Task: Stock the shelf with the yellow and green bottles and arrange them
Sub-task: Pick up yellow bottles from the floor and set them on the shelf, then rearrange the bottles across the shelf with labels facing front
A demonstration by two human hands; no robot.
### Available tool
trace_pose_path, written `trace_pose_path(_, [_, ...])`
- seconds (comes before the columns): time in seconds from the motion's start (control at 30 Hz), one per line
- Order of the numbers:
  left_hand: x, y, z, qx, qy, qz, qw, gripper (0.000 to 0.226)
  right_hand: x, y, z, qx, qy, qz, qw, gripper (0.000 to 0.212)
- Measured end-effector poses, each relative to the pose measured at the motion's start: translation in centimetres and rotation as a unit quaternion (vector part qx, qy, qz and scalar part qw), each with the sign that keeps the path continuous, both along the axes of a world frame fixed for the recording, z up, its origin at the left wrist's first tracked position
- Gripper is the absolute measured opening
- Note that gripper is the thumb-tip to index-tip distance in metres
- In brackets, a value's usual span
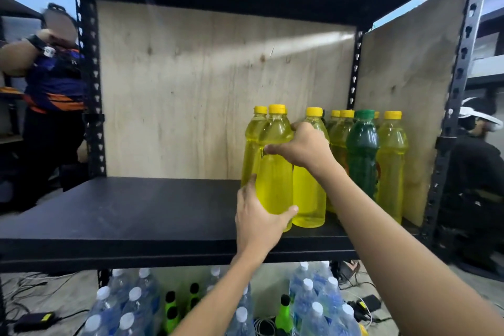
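The front yellow bottle (274,188) is standing on the black shelf (122,213), at the left front of the bunch over on the right side. You've got both hands on it: left hand (256,221) wrapped round the lower part, right hand (304,146) curled round its waist. Packed just beside it are the other yellow bottles (309,199) and one green bottle (362,153).
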State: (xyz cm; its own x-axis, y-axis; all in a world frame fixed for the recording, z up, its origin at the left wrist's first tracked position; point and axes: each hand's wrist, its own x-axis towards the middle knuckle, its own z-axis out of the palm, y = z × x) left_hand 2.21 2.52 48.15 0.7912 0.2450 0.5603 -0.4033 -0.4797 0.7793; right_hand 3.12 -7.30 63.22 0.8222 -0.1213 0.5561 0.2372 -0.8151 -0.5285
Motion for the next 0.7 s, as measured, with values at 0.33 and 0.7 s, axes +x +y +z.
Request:
trace_pose_path(0.33, [0.5,-1.6,0.1,0.011,0.012,0.05,0.999,0.113,-0.1,1.3,0.2,-0.062,-0.104,-0.029,0.992,0.063])
trace_pose_path(0.7, [0.7,9.9,1.5,0.045,-0.04,0.113,0.992,0.111,0.0,9.5,0.3,-0.001,-0.203,0.054,0.978,0.081])
